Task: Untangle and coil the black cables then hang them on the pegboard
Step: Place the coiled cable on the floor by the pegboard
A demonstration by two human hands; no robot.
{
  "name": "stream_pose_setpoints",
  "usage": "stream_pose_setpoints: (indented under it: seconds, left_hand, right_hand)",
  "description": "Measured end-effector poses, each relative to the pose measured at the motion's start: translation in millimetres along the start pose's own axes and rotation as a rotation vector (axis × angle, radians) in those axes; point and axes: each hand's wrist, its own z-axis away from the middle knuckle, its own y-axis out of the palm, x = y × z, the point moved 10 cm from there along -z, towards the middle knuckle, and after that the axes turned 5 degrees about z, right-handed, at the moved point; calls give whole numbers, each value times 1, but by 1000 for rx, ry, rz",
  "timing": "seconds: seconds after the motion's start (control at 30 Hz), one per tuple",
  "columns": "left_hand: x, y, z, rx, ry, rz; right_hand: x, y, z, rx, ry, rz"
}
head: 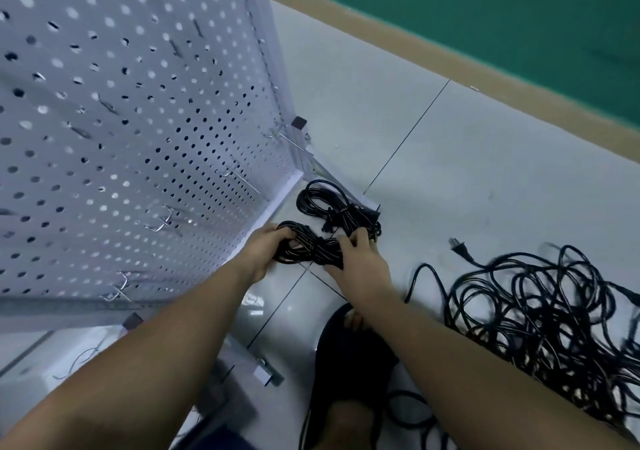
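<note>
i have both hands low, near the middle of the view. the left hand (265,253) grips the 9 o'clock end of a coiled bundle (308,247) of black cable, with its fingers (277,232) curled into the loop. the right hand (362,260) holds the 3 o'clock end, wrapped over the strands. i think the bundle hangs just above the floor (450,158), but blur keeps me from telling whether it touches.

just beyond it, toward 1 o'clock, a second coil (332,207) lies on the floor at the foot of the pegboard (138,120), which fills the view from 9 to 12 o'clock. the hooks (159,222) i can see look bare, so nothing seems hung yet.

at 4 o'clock a big tangled heap (540,311) waits, with a plug (460,247) poking out at its 11 o'clock edge.

my read: two coils are made, none are hung, and most of the untangling is left.
</note>
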Motion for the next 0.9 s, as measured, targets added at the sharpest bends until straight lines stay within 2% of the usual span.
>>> stream_pose_setpoints:
  seconds: [0.27, 0.43, 0.53, 0.63, 0.73, 0.9]
  left_hand:
    - [-30, -1, 15, -386, 289, -611]
    - [-33, 3, 20, -428, 274, -646]
    - [-36, 3, 24, -413, 344, -682]
    - [-44, 10, 36, -419, 457, -806]
    - [-63, 46, 59, -351, 605, -924]
    - [-61, 149, 96, 46, 711, -894]
  right_hand:
    - [0, -7, 1, -38, -27, 145]
    - [-3, -13, -5, -9, -3, 128]
    - [-3, -18, 0, -6, -33, 127]
    - [-8, -35, 9, -75, -92, 77]
    - [-31, -63, 24, -140, -119, -56]
    - [-105, -111, 64, -191, -47, -94]
